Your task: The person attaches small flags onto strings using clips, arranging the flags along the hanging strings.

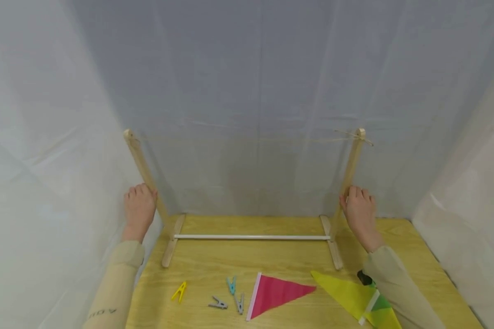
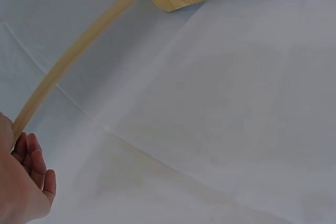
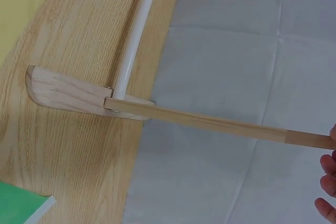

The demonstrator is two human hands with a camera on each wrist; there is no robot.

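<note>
Gripping the two uprights of a small wooden frame [image 1: 251, 237], the person stands it at the back edge of the wooden table [image 1: 411, 246], close to the white curtain [image 1: 247, 91]. The left hand [image 1: 139, 211] is wrapped round the left post [image 1: 144, 171] about halfway up, fingers curled over it; the right hand [image 1: 359, 214] holds the right post [image 1: 350, 169] the same way. A thin string [image 1: 247, 140] runs between the post tops, knotted at the right one. A white rod [image 1: 251, 237] joins the two wooden feet [image 1: 172, 241] that rest on the table. Nearer the person lie a yellow clothespin [image 1: 179, 291], a blue clothespin [image 1: 231, 285], two grey clothespins [image 1: 228, 303], a pink pennant [image 1: 277, 294] and a yellow pennant [image 1: 346, 292], all well apart from the frame. Part of a green pennant [image 1: 384, 305] overlaps the yellow one under the right sleeve [image 1: 399, 285].
</note>
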